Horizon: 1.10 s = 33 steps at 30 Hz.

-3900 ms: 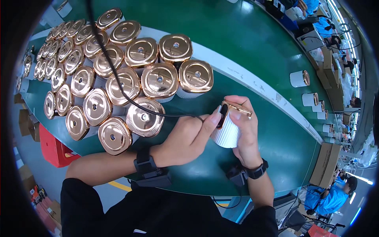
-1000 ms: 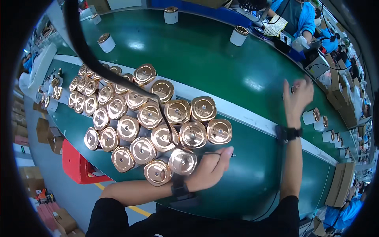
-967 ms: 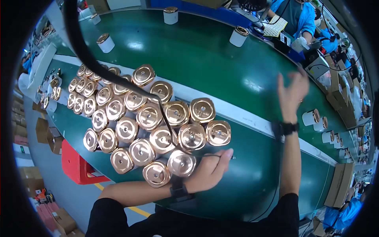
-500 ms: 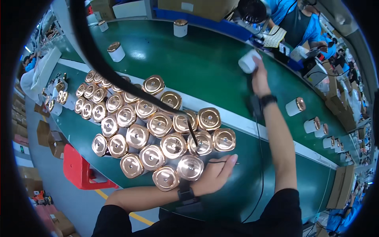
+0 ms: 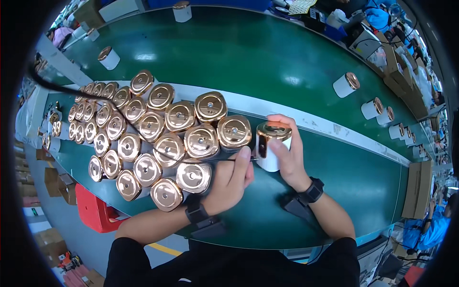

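My right hand (image 5: pixel 292 165) is wrapped round a white canister (image 5: pixel 270 160) with a shiny copper-coloured top, upright above the near bench. Beside it, my left hand (image 5: pixel 228 185) is closed on a thin dark rod (image 5: pixel 255 159), whose tip reaches the canister's side. What kind of tool the rod is, I cannot make out. Left of my hands, a tight cluster of similar canisters stands with copper-coloured tops (image 5: pixel 202 141) upward, each having a small central hole. The left forearm lies along the cluster's near edge.
A green conveyor belt (image 5: pixel 248 52) runs behind a pale rail (image 5: pixel 330 129), carrying spaced canisters (image 5: pixel 346 85). A black cable (image 5: pixel 71 89) crosses the view over the cluster. A red stool (image 5: pixel 93 208) stands at lower left, a cardboard box (image 5: pixel 417 189) at the right end.
My right hand has brought the white canister from over the belt back to the near bench, beside my left hand. The left hand still holds the rod. The view has shifted.
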Available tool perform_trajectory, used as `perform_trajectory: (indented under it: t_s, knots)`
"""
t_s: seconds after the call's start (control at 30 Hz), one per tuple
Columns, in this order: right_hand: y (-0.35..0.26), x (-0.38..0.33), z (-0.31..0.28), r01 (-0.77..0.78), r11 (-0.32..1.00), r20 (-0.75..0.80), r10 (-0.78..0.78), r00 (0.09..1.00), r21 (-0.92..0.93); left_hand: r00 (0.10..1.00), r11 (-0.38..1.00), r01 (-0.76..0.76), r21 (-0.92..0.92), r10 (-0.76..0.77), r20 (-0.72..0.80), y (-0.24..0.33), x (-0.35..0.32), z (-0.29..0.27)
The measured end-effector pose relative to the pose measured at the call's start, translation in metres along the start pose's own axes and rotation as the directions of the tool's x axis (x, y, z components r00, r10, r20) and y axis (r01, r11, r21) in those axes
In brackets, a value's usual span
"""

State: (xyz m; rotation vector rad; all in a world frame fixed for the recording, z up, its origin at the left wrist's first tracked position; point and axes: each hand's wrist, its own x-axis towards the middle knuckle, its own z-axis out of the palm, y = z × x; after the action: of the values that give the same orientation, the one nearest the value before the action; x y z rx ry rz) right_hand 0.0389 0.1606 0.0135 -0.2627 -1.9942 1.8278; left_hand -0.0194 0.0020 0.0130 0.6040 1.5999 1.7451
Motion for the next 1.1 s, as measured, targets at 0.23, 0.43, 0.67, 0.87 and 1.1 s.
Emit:
perform_trajectory:
  t_s: [0.23,0.43,0.67,0.87,1.1]
  knots:
    - [-0.001,-0.010,0.010,-0.030,0.996,-0.050,0.035,0.998,0.088,0.995,0.984,-0.097,0.147,0.100,-0.011,-0.005,-0.001,0.004]
    - [0.001,-0.017,0.015,0.057,0.997,-0.080,-0.054,0.995,0.043,0.991,0.973,-0.117,0.200,0.128,-0.047,0.000,0.000,0.001]
    - [-0.009,-0.021,0.018,-0.030,0.999,-0.068,0.028,0.997,-0.041,0.991,0.918,-0.124,0.377,0.132,0.005,0.000,-0.002,-0.006]
    - [-0.010,-0.019,0.021,-0.054,0.998,-0.117,0.049,0.992,-0.041,0.992,0.883,-0.125,0.452,0.113,0.053,0.001,0.001,-0.007]
    - [-0.015,-0.015,0.019,-0.155,0.988,-0.109,0.152,0.982,-0.016,0.985,0.932,-0.166,0.322,0.171,0.010,-0.001,0.002,0.002]
